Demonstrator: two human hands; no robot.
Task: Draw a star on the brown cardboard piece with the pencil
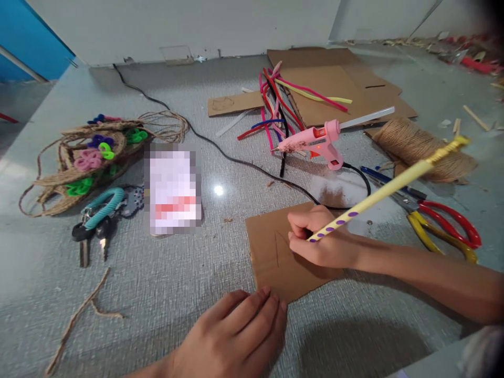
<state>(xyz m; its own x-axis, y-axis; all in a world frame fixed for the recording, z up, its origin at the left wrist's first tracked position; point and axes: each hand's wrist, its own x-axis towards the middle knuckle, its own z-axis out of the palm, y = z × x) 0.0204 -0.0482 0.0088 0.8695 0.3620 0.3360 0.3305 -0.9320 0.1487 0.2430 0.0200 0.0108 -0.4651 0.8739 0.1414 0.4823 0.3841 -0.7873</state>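
A brown cardboard piece lies on the grey textured table, with thin dark lines drawn on it. My right hand is closed around a long yellow pencil with purple oval marks and a twisted top end. Its tip is hidden behind my fingers, over the cardboard. At the near edge of that piece my left hand lies palm down, fingers stretched out and their tips resting on the cardboard corner. Beyond the right hand a pink glue gun rests on its side with a clear glue stick in its back.
Red-and-yellow-handled pliers and a twine spool lie right. Pipe cleaners and cardboard sheets are behind. Leftward are a twine bundle, keys and a blurred white card. A black cord crosses the table.
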